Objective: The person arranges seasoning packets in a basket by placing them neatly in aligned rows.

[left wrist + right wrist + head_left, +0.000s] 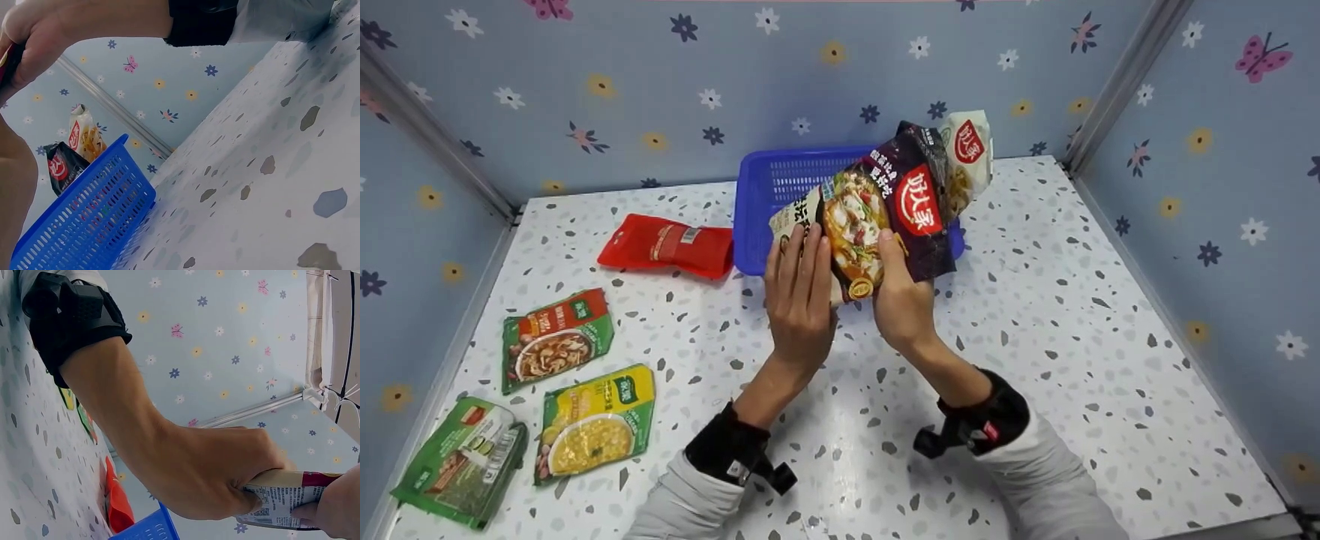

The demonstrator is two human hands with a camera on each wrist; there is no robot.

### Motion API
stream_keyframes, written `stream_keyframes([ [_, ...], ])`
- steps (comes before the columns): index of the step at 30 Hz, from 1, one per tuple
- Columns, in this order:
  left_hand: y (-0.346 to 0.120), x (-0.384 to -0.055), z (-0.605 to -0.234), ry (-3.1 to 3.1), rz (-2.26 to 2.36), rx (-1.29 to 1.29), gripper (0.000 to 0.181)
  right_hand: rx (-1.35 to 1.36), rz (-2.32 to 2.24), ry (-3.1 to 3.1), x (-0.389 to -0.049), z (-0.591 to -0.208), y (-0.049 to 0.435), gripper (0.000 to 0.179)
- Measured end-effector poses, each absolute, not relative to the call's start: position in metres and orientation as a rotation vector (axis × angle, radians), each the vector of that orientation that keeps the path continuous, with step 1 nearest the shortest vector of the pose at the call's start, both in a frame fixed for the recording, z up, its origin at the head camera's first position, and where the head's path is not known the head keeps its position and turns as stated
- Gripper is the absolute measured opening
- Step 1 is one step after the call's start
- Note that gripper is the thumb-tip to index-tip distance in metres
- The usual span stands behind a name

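Both hands hold a purple and cream food packet (851, 217) with a pictured dish, above the front of a blue plastic basket (750, 169). My left hand (801, 300) lays its long fingers over the packet's left front; the right wrist view shows its thumb against the printed back. My right hand (906, 307) grips the lower right part, thumb on the front and fingers hidden behind. A black packet (63, 171) and a white packet (84, 135) stick up from the basket's right end. Other contents show only faintly through its slots.
A red packet (667, 246) lies against the basket's left side. Further left on the speckled table (1035, 315) lie a red-green packet (559, 337), a yellow-green packet (596, 424) and a green packet (461, 461). Flowered panels (825, 75) stand behind and at both sides.
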State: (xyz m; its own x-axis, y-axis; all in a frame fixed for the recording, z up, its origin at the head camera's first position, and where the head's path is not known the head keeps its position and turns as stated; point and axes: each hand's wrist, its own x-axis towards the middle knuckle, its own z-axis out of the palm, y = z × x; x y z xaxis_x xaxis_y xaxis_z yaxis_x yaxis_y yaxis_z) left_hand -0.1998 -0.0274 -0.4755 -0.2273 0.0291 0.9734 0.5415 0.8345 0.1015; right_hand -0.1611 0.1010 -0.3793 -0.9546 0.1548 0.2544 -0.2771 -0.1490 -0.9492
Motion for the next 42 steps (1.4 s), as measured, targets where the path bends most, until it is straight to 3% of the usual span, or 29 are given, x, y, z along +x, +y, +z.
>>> stream_keyframes([
  [9, -0.029, -0.199, -0.474, -1.787, -0.575, -0.524, 0.048, 0.159, 2.248, -1.769, -0.161, -0.376, 0.103, 0.051],
  [16, -0.04, -0.205, -0.467, -1.829, -0.732, -0.824, 0.093, 0.225, 2.419, -1.431, -0.171, -0.368, 0.108, 0.044],
  [26, -0.081, -0.222, -0.464, -2.139, -0.742, -0.885, 0.113, 0.097, 2.38, -1.28, -0.188, -0.358, 0.131, 0.039],
  [33, -0.111, -0.237, -0.465, -2.379, -0.646, -0.797, 0.103, 0.07, 2.341, -1.201, -0.196, -0.347, 0.149, 0.038],
  [42, -0.126, -0.248, -0.484, -2.552, -0.608, -0.71, 0.065, 0.084, 2.316, -1.187, -0.198, -0.341, 0.161, 0.042],
])
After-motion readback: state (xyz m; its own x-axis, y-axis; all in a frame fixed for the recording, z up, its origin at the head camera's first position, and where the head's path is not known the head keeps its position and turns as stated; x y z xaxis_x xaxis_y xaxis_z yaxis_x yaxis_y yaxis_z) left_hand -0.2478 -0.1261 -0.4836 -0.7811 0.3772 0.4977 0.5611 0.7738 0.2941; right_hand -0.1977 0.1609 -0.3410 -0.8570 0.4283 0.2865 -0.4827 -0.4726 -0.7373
